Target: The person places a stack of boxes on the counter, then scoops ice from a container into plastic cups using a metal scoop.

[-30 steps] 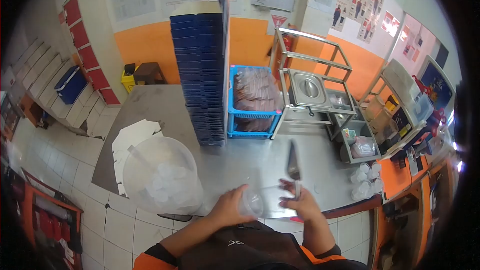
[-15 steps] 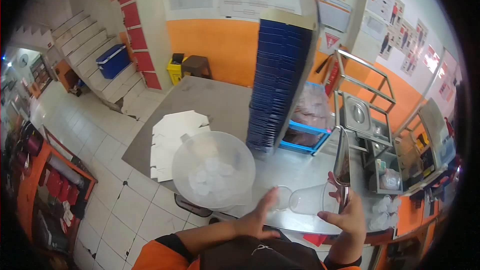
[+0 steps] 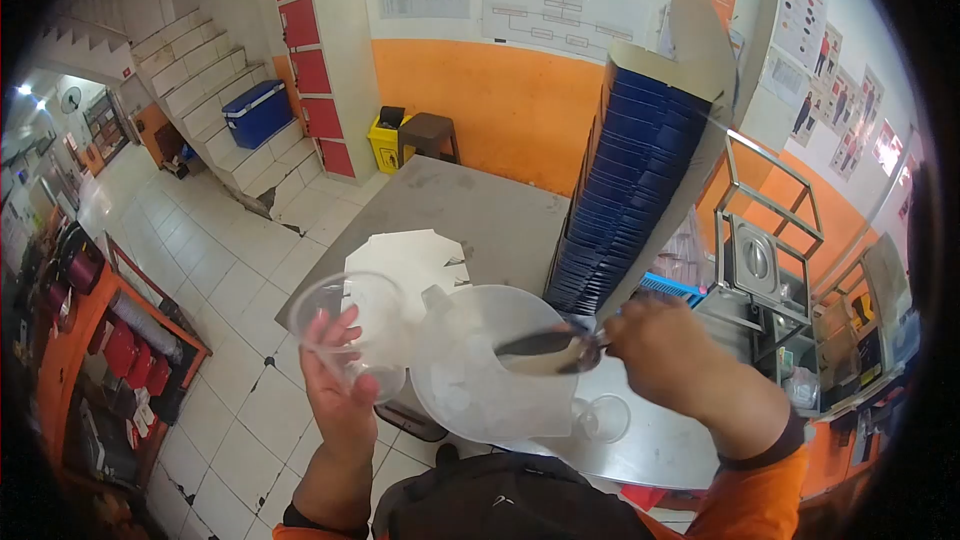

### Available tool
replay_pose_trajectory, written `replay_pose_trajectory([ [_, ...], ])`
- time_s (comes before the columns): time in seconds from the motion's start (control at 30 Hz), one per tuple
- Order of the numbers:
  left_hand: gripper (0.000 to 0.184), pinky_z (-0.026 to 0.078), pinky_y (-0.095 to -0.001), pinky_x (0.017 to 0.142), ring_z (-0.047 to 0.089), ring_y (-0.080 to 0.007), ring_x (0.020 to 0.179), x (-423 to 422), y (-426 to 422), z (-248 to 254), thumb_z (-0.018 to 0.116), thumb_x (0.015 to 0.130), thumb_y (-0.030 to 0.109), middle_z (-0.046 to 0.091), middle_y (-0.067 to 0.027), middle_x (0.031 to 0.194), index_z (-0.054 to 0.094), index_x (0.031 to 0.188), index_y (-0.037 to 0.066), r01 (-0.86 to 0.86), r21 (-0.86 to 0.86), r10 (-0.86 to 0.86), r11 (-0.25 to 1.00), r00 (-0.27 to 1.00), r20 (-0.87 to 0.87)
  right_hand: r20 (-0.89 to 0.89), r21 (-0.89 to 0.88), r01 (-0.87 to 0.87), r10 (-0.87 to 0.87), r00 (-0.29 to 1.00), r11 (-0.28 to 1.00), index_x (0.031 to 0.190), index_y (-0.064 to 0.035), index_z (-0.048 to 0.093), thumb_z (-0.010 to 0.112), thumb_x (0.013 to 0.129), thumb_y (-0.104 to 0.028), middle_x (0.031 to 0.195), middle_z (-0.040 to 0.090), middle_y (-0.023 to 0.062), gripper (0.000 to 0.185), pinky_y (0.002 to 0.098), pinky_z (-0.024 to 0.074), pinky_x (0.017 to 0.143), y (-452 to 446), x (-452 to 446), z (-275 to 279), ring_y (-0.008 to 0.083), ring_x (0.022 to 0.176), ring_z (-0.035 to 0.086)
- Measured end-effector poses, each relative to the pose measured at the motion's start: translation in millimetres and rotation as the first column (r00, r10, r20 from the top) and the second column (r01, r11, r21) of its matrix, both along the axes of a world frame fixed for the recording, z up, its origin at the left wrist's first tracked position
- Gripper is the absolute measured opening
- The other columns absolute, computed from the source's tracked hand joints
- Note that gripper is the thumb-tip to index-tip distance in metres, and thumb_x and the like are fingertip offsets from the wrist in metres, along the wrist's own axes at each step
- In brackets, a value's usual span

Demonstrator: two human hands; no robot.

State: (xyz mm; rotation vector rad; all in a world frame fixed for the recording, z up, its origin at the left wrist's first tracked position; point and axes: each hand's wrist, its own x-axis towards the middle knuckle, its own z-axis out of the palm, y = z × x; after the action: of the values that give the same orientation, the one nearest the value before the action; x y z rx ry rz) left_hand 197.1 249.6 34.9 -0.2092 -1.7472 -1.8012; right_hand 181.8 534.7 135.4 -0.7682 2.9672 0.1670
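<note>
My left hand [image 3: 343, 402] is wrapped round a large clear plastic cup [image 3: 372, 290], held tilted at the left of a translucent pitcher [image 3: 455, 395]. Ice lies in the pitcher, seen dimly through its wall. In my right hand [image 3: 665, 348] is a metal scoop [image 3: 560, 355], its blade above the pitcher's mouth and slightly blurred. Whether the scoop carries ice I cannot tell. A second clear cup [image 3: 608, 420] stands on the table, right of the pitcher. White flat cardboard [image 3: 420, 252] lies behind the pitcher, partly hidden by the cup.
A tall stack of dark blue folded boxes [image 3: 635, 170] rises from the metal table [image 3: 480, 200]. Behind it are a blue crate [image 3: 672, 287] and a steel rack [image 3: 760, 240] with a lidded pan. An orange shelf [image 3: 130, 340] stands across the floor at left.
The large cup has passed from my right hand to my left and moved leftward. My right hand has brought the scoop left over the pitcher. The view has turned left.
</note>
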Motion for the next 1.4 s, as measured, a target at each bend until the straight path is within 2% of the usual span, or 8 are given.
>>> replay_pose_trajectory([
  [0.03, 0.095, 0.041, -0.0338, 0.088, 0.053, -0.0229, 0.102, -6.2, -2.1, 1.0, 0.07, 0.072, 0.054, 0.046, -0.0177, 0.127, 0.024, 0.136, 0.001, 0.019, 0.14, -0.017, 0.99, 1.0, -0.014, 0.022, 0.193, -0.062, 0.058, 0.998, 0.979, 0.09, -0.0044, 0.061, 0.057, 0.079, -0.014, 0.087, 0.06, 0.0112, 0.015, 0.0417, 0.0451, 0.073, -11.1, -6.8, -2.9, 0.0282, 0.084, 0.06],
  [0.2, 0.096, 0.043, -0.0349, 0.086, 0.052, -0.0286, 0.108, -43.3, 23.9, -6.4, 0.07, 0.073, 0.05, 0.038, -0.0211, 0.133, 0.018, 0.139, 0.003, 0.255, 0.326, -0.252, 0.91, 0.966, -0.053, 0.062, 0.612, -0.253, 0.273, 0.96, 0.749, 0.084, -0.0084, 0.069, 0.056, 0.076, -0.013, 0.083, 0.066, 0.0104, 0.016, 0.0361, 0.0463, 0.061, -81.0, -38.5, -81.2, 0.0232, 0.079, 0.063],
  [0.27, 0.095, 0.043, -0.0355, 0.086, 0.051, -0.0285, 0.108, -54.1, 32.9, -17.7, 0.071, 0.074, 0.047, 0.039, -0.0217, 0.132, 0.019, 0.139, 0.003, 0.315, 0.397, -0.343, 0.862, 0.939, 0.0, 0.269, 0.313, -0.431, 0.356, 0.895, 0.847, 0.084, -0.0055, 0.065, 0.055, 0.074, -0.013, 0.08, 0.065, 0.0106, 0.016, 0.0394, 0.0484, 0.063, -78.1, -73.9, -126.3, 0.0256, 0.077, 0.063],
  [0.37, 0.092, 0.039, -0.0374, 0.091, 0.05, -0.0264, 0.11, -61.8, 32.4, -20.4, 0.07, 0.076, 0.042, 0.039, -0.0221, 0.132, 0.016, 0.139, 0.004, 0.404, 0.418, -0.444, 0.814, 0.896, 0.0, 0.29, 0.081, -0.269, 0.236, 0.928, 0.96, 0.084, -0.0041, 0.068, 0.057, 0.072, -0.011, 0.08, 0.067, 0.0107, 0.019, 0.0384, 0.0515, 0.063, -83.6, -101.1, -160.8, 0.0299, 0.078, 0.065],
  [0.53, 0.1, 0.034, -0.0398, 0.098, 0.047, -0.0257, 0.113, -57.5, 26.9, -24.7, 0.078, 0.071, 0.031, 0.037, -0.0213, 0.134, 0.009, 0.139, 0.005, 0.459, 0.375, -0.516, 0.805, 0.854, 0.063, 0.479, -0.022, -0.435, 0.391, 0.786, 0.9, 0.084, -0.0062, 0.066, 0.06, 0.068, -0.015, 0.075, 0.065, 0.0119, 0.019, 0.0403, 0.051, 0.065, -81.1, -99.4, -159.7, 0.0309, 0.075, 0.064],
  [0.87, 0.097, 0.033, -0.0406, 0.1, 0.045, -0.0261, 0.114, -57.6, 26.3, -27.4, 0.077, 0.073, 0.027, 0.036, -0.0208, 0.134, 0.01, 0.14, 0.005, 0.469, 0.359, -0.514, 0.807, 0.857, 0.035, 0.454, -0.149, -0.553, 0.554, 0.698, 0.82, 0.083, -0.0108, 0.064, 0.063, 0.075, -0.02, 0.076, 0.062, 0.0077, 0.012, 0.0396, 0.0467, 0.062, -56.8, -110.9, -107.1, 0.0289, 0.073, 0.06],
  [1.17, 0.088, 0.035, -0.0368, 0.095, 0.045, -0.0231, 0.114, -44.8, 23.7, -2.1, 0.07, 0.077, 0.042, 0.042, -0.0168, 0.131, 0.02, 0.139, 0.005, 0.411, 0.239, -0.441, 0.879, 0.893, 0.086, 0.391, -0.305, -0.472, 0.561, 0.73, 0.827, 0.088, -0.0109, 0.063, 0.063, 0.077, -0.024, 0.08, 0.063, 0.0082, 0.017, 0.0396, 0.0458, 0.064, -26.1, -107.3, -93.6, 0.0294, 0.077, 0.06],
  [1.4, 0.1, 0.034, -0.0382, 0.096, 0.044, -0.0261, 0.115, -30.6, -10.6, 15.0, 0.082, 0.063, 0.028, 0.042, -0.0145, 0.126, 0.021, 0.138, 0.002, 0.203, 0.025, -0.204, 0.979, 0.96, 0.19, 0.362, -0.389, -0.386, 0.524, 0.771, 0.837, 0.091, -0.0133, 0.066, 0.063, 0.077, -0.025, 0.081, 0.066, 0.0091, 0.019, 0.04, 0.0461, 0.068, -12.9, -108.2, -84.0, 0.0304, 0.078, 0.061],
])
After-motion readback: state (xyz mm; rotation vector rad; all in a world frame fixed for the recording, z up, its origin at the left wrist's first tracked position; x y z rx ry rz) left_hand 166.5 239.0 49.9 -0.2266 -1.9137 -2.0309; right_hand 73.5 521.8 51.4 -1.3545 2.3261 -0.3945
